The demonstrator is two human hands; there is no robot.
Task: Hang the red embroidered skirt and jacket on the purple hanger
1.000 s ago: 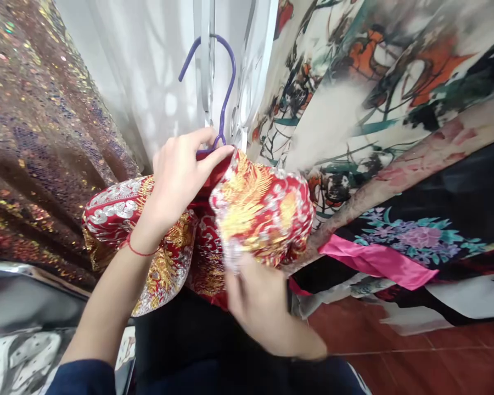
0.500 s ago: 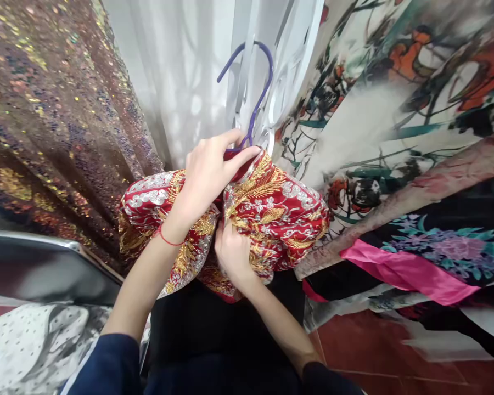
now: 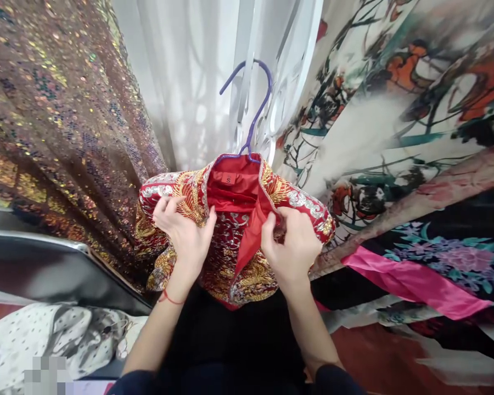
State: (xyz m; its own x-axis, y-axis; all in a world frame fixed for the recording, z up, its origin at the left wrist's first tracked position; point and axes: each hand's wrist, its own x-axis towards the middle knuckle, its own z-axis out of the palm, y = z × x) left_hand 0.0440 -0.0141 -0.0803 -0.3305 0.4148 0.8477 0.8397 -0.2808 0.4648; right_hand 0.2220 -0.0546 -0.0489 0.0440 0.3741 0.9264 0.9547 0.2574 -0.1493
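A red jacket [image 3: 230, 258] with gold and silver embroidery hangs on a purple hanger [image 3: 251, 118], its red lining and a size tag showing at the collar. My left hand [image 3: 185, 230] grips the jacket's left front edge near the shoulder. My right hand [image 3: 292, 244] pinches the right front edge, where the red lining folds outward. Both hands hold the front apart just below the collar. The hanger's hook rises in front of a white curtain.
A brown sequinned fabric [image 3: 57, 126] hangs at the left. A painted floral cloth [image 3: 395, 109] and a pink sash [image 3: 411, 277] hang at the right. White sheer curtain [image 3: 189, 82] is behind. A grey surface [image 3: 45, 269] and spotted cloth [image 3: 45, 334] lie at lower left, above red floor tiles [image 3: 379, 356].
My left hand let go of the hanger's neck and dropped to the jacket's left front. My right hand came up onto the right front, and the collar now lies open.
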